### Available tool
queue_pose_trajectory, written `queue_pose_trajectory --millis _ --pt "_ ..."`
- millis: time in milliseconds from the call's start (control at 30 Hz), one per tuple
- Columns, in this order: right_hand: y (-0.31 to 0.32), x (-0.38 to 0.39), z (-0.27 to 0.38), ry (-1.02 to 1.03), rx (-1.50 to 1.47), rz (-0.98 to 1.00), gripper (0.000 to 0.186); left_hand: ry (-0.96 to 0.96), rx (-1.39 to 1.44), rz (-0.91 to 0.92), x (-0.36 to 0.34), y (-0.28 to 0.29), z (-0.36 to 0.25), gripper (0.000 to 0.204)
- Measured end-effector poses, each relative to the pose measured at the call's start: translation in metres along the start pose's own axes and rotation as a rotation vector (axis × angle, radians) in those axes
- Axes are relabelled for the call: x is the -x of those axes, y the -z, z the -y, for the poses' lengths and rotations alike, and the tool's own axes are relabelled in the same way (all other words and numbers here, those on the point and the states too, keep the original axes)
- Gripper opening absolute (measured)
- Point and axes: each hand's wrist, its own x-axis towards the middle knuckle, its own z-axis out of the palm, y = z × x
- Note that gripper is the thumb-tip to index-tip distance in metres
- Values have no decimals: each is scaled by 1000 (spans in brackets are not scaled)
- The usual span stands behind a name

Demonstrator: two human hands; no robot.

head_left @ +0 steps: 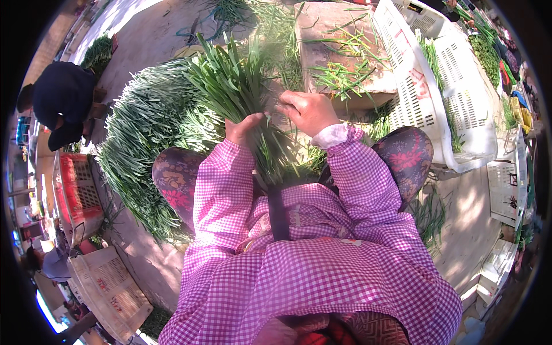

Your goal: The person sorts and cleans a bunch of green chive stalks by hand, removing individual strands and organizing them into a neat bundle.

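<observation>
My left hand is wrapped round a bunch of garlic chives, held in front of my body. The broad green leaf ends fan out above the fist, and thinner stalks hang below it toward my lap. Just right of the bunch is my right hand, its fingers pinched together; whatever is between them is too small to make out. A large heap of the same greens lies on the ground at my left, close to my left knee.
A low box with loose green blades on top stands ahead, right of centre. White slotted crates rise at my right. A red crate and a pale crate are at left. Someone in a dark cap is at far left.
</observation>
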Motion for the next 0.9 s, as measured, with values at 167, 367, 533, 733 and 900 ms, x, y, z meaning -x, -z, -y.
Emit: queue_pose_trajectory --millis 167,367,533,733,900 --pt "1 -2 1 -86 16 -17 17 114 23 43 -12 22 15 20" --pt "14 -12 2 -621 -549 -200 9 94 -127 179 -7 15 9 22" --pt "30 -15 -13 -385 -394 -393 12 88 -209 143 -2 4 2 22" --pt "55 -20 -1 -210 -159 -533 10 88 -220 97 -4 0 3 27" --pt "50 -19 9 -74 99 -363 19 73 -239 128 -4 -4 8 29"
